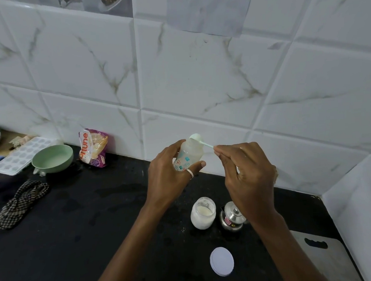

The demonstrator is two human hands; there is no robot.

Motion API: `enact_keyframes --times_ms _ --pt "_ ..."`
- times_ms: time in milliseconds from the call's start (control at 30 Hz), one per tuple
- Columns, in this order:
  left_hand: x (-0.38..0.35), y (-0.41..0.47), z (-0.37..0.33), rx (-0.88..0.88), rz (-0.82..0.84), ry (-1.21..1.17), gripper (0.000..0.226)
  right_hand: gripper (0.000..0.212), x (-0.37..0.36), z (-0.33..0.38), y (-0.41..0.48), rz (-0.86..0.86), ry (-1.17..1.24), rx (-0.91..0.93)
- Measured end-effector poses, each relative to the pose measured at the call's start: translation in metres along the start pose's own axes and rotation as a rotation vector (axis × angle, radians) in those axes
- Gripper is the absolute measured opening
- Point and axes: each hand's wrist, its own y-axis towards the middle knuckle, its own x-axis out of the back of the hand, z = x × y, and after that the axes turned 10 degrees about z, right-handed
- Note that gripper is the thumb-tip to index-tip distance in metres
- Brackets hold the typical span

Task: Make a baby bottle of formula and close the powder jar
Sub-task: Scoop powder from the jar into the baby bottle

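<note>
Where the scoop meets the bottle: a small pale green scoop (pixel 198 139) has its bowl right at the open mouth of a baby bottle (pixel 188 156), both held up over a black counter (pixel 98 218) in front of a white tiled wall.
left hand (pixel 169 173): wrapped round the body of the baby bottle, thumb on the near side, fingers behind it.
right hand (pixel 245 176): pinches the far end of the scoop handle in its fingertips.
bottle's long axis: base at lower left, mouth at upper right, so the mouth points up and slightly toward the right hand.
scoop's long axis: from the right hand up and leftward to the bowl; whether powder remains in it cannot be told.
powder jar (pixel 202 213): upright and open on the counter, below both hands and nearer the person, just beside a small steel pot (pixel 232 218).
lid (pixel 221 261): flat on the counter, nearer the person than the powder jar, apart from it.
nearer hand: the right hand hangs almost over the powder jar, so it looks better placed to go down to it.
</note>
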Motion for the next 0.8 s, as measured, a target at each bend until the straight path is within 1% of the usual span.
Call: enact_keyframes --times_ms 133,267,367,433,467,600,700,800 --pt "-0.001 0.001 0.002 0.004 0.003 -0.001 0.071 0.018 -0.004 -0.003 -0.001 0.016 0.008 -0.001" --pt "-0.002 0.001 0.004 0.004 0.007 -0.003 0.074 0.014 -0.004 -0.001 -0.002 -0.036 0.012 -0.022" --pt "-0.003 0.000 0.006 0.014 0.020 -0.008 0.072 0.011 -0.003 0.000 0.000 -0.066 0.116 -0.101" --pt "-0.004 0.000 0.007 0.019 0.028 -0.010 0.071 0.010 -0.001 0.001 0.001 -0.081 0.248 -0.225" --pt "-0.005 0.000 0.007 0.021 0.030 -0.012 0.070 0.010 0.000 0.001 0.002 -0.089 0.327 -0.316" --pt "-0.007 -0.003 0.007 0.044 0.037 -0.034 0.065 0.011 0.002 -0.005 0.003 -0.107 0.712 -0.764" --pt "-0.009 -0.005 0.008 0.059 0.042 -0.053 0.063 0.011 0.002 -0.017 -0.002 -0.123 0.981 -1.020" --pt "-0.012 -0.007 0.011 0.080 0.053 -0.071 0.063 0.012 -0.002 -0.027 -0.011 -0.112 1.057 -1.170"
